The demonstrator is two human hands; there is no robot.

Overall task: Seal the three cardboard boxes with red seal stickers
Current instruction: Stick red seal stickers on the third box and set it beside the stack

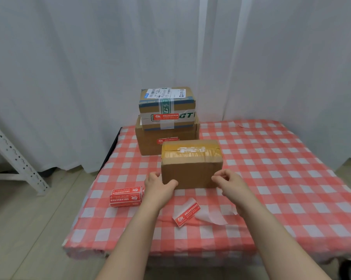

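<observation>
1 unsealed box (190,170): left hand (160,187) is gripping its corner, right hand (229,182) curling, grasp unclear; peeled sticker (187,216) risking bonding to tablecloth (271,178).

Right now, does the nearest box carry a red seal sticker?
No, the nearest box shows only tan tape; a red sticker lies loose on the tablecloth.

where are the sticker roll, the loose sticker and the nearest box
sticker roll (126,196): head view, red side
loose sticker (186,215): head view, red face
nearest box (190,172): head view, front wall
</observation>
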